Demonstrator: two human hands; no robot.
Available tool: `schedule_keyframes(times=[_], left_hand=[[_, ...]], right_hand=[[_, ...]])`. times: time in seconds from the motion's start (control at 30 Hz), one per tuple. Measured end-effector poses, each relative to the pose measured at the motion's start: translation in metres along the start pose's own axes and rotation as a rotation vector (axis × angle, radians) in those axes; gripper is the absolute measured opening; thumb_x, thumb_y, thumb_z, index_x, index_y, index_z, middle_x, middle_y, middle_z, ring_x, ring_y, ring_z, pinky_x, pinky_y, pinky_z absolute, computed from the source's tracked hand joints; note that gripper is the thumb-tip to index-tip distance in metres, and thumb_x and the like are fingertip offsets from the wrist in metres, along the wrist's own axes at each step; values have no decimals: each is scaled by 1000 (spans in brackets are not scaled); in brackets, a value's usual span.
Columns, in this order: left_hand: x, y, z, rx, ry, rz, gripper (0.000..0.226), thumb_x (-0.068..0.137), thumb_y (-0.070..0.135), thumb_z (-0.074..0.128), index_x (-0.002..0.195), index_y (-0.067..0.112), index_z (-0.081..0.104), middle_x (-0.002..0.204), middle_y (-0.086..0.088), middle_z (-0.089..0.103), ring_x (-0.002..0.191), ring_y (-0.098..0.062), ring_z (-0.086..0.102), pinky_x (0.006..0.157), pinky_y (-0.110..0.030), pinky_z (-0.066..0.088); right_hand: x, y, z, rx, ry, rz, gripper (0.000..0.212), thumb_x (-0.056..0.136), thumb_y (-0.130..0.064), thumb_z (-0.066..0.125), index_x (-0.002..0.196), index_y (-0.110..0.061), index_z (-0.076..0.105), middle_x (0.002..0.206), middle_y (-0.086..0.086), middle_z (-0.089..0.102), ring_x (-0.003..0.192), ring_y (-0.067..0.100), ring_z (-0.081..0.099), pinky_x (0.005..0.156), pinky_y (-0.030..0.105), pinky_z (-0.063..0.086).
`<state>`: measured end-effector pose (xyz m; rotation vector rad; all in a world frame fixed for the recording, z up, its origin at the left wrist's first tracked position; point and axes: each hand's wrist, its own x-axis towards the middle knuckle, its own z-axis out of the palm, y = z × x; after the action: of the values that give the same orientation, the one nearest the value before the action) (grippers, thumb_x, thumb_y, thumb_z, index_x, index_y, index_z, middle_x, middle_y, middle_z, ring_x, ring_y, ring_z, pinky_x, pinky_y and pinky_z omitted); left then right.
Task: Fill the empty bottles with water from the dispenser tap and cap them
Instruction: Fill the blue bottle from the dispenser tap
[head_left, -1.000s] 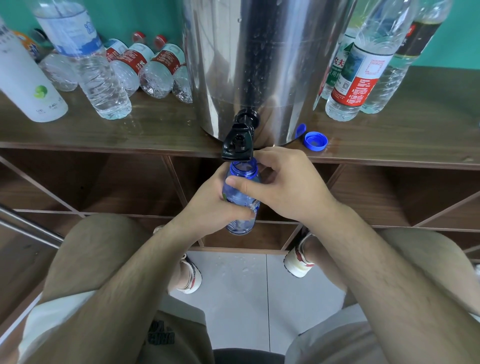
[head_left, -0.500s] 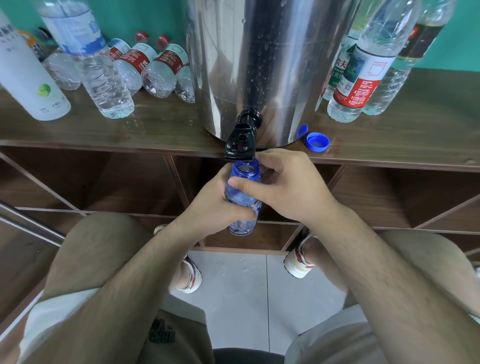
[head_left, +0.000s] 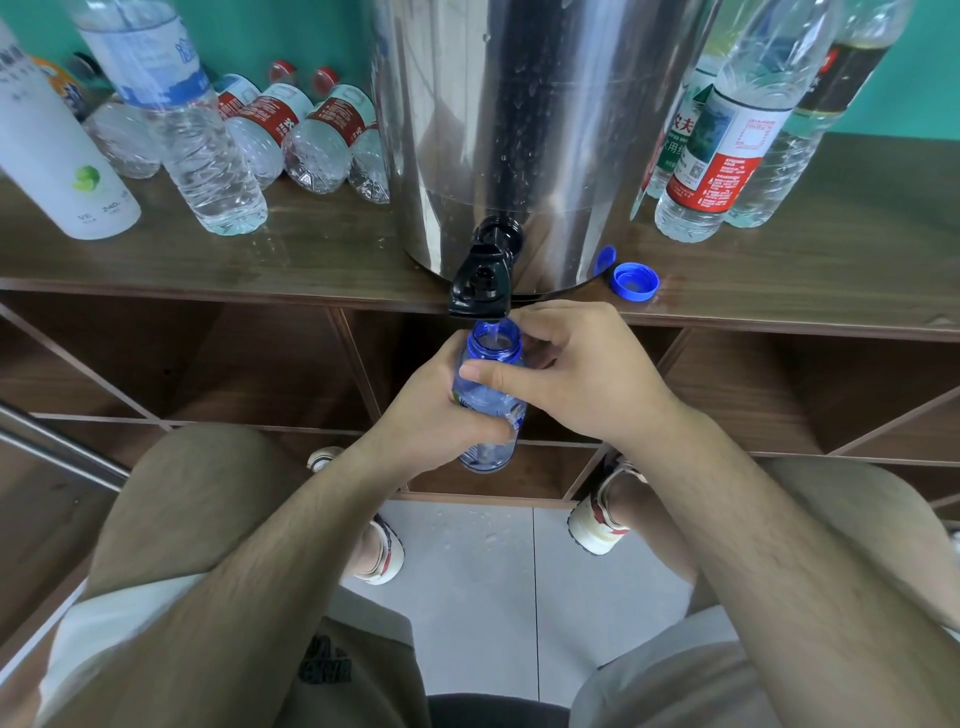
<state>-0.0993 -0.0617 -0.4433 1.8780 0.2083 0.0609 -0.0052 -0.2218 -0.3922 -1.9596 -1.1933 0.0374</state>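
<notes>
Below the bench's front edge, head view: blue bottle (head_left: 491, 395) sits mouth-up directly under the black tap (head_left: 480, 283) of the steel dispenser (head_left: 530, 130). Left hand (head_left: 431, 415) wraps the body. Right hand (head_left: 576, 374) has its thumb across the shoulder and fingers (head_left: 540, 332) curled at the neck, so both are holding it.

A thin stream looks to be entering the mouth. Water only at the bottom, so my read is early in the fill.

To do it well: hold the mouth centred under the spout and the bottle upright, and shut off below the neck.

Blue cap (head_left: 635, 282) lies open side up at the front edge, right of the dispenser. Lying red-capped bottles (head_left: 317, 135) at back left look empty. Can't read levels in the upright labelled bottles (head_left: 727, 156) at back right.
</notes>
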Motion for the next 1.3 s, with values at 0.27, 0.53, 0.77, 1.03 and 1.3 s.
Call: schedule_keyframes(times=[0.27, 0.53, 0.77, 1.03, 1.3], left_hand=[[-1, 2, 2, -2, -5, -21, 80, 61, 12, 83, 133, 32, 55, 114, 17, 70, 108, -2, 69, 82, -16, 54], [-1, 3, 3, 4, 0, -41, 79, 57, 19, 82, 129, 37, 54, 113, 13, 70, 106, -2, 68, 87, -22, 54], [-2, 3, 2, 14, 1, -51, 78, 58, 16, 82, 127, 38, 54, 112, 14, 70, 105, 0, 69, 82, -16, 52], [0, -3, 1, 46, 5, -41, 78, 68, 0, 87, 132, 33, 55, 114, 13, 70, 106, -1, 68, 85, -19, 53], [0, 0, 3, 22, -4, -41, 81, 58, 18, 84, 133, 33, 55, 114, 12, 70, 108, -4, 69, 89, -27, 56]], right_hand=[[0, 3, 1, 6, 1, -21, 24, 88, -49, 80, 93, -26, 78, 76, -16, 66, 76, 12, 62, 65, 21, 44], [-1, 3, 2, -7, 15, -37, 20, 87, -47, 82, 94, -29, 78, 75, -28, 62, 77, 5, 64, 66, 10, 40], [0, 2, 3, -22, 6, -43, 16, 87, -48, 81, 92, -34, 76, 74, -27, 60, 76, 5, 62, 65, 11, 37], [-1, 1, 1, -2, 3, -28, 19, 88, -46, 82, 98, -31, 78, 77, -29, 61, 78, 3, 64, 67, 10, 40], [0, 2, 1, -7, -3, -42, 17, 88, -49, 80, 96, -34, 77, 77, -25, 64, 77, 7, 63, 65, 15, 41]])
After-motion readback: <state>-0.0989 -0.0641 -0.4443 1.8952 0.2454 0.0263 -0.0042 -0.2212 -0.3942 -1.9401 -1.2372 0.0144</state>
